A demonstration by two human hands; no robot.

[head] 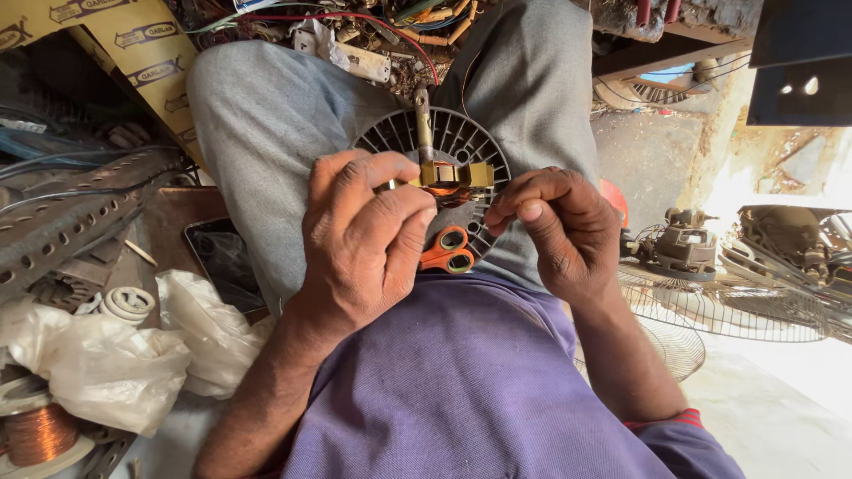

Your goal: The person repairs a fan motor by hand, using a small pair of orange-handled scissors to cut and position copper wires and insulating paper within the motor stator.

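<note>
My left hand (359,235) grips a small brass-coloured motor part (454,175) with copper winding and a metal shaft (423,124) that sticks up from it. My right hand (559,226) pinches the part's right side with its fingertips. Both hands hover over a round grey plastic fan housing (461,137) that rests on my lap. Orange-handled scissors (448,251) lie on the lap just under the hands, partly hidden by my left thumb.
To the left lie a dark phone (222,257), white plastic bags (115,355), a copper wire spool (40,433) and a perforated metal bar (71,213). Wire fan guards (710,310) and motors (679,244) lie right. Tangled wires (355,22) fill the top.
</note>
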